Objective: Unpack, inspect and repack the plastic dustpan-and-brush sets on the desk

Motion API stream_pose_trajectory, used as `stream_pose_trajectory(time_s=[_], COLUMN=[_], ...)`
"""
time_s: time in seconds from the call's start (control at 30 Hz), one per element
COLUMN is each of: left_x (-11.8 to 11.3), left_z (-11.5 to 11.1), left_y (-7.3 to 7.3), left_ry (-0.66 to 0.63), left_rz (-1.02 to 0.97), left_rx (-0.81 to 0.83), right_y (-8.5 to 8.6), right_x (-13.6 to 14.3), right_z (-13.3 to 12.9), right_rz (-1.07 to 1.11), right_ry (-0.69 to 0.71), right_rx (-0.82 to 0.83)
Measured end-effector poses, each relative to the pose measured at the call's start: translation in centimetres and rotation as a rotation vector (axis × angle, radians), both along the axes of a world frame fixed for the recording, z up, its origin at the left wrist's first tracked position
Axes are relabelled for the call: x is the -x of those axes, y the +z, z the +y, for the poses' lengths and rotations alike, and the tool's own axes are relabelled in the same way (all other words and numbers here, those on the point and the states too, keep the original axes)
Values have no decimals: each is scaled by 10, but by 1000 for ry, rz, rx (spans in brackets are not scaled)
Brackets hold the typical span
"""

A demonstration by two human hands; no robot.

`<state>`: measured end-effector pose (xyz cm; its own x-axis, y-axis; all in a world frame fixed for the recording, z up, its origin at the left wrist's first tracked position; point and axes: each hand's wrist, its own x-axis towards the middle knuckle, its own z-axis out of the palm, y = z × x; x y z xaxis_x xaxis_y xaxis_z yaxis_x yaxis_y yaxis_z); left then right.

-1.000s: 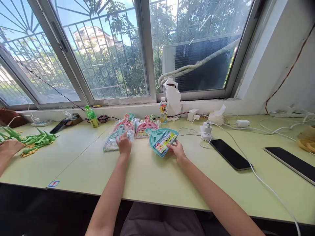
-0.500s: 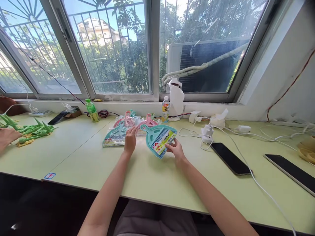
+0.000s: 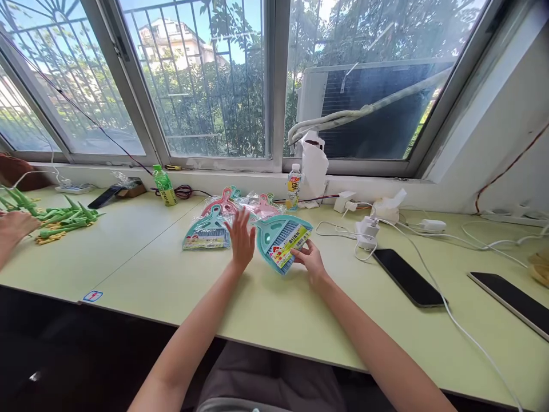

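Observation:
A teal dustpan with a blue brush and a yellow label [image 3: 285,243] is tilted above the table, its lower right edge between the thumb and fingers of my right hand [image 3: 311,258]. My left hand [image 3: 242,240] is raised just left of it with fingers spread, holding nothing. Left of that hand lies another teal dustpan in clear wrap [image 3: 208,232]. Behind it are a wrapped red-pink dustpan [image 3: 225,203] and a pink one [image 3: 266,207], partly hidden by my left hand and the held dustpan.
Bottles [image 3: 164,186] [image 3: 294,187] stand by the window sill. On the right are a white charger [image 3: 367,232], cables, a black phone [image 3: 407,277] and a tablet [image 3: 512,300]. Another person's hand [image 3: 16,229] touches green stalks [image 3: 71,219] at far left.
My left hand has moved right, off the wrapped dustpans, and its fingers have spread. My right hand still holds the teal dustpan. The view has shifted slightly.

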<state>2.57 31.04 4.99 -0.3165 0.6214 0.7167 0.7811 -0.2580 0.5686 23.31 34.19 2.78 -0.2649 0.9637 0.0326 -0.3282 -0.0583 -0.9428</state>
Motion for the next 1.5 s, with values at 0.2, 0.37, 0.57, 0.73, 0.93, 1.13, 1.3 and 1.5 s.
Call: stream_pose_trajectory(time_s=[0.2, 0.37, 0.57, 0.73, 0.93, 1.13, 1.3, 1.5], left_x=[16, 20, 2, -12, -11, -1, -3, -7], left_z=[11, 25, 15, 11, 17, 20, 13, 14], left_y=[1, -4, -4, -15, -22, -12, -12, -11], left_ry=[260, -485, -874, -1036, -1104, -946, -961, -1086], left_rz=[-544, -1068, -1168, -1093, -1041, -1124, -1098, -1156], left_rx=[-93, 194, 346, 629, 601, 392, 637, 705], right_y=[4, 4, 1, -1, 1, 2, 2, 8], right_x=[-2, -2, -2, -3, -4, -2, -3, -7], right_z=[-3, -4, -4, 1, 2, -1, 3, 4], right_rz=[48, 40, 17, 112, 174, 121, 102, 122], right_ry=[-46, -38, -53, -104, -108, -65, -65, -97], right_rx=[23, 18, 3, 45, 39, 9, -10, -32])
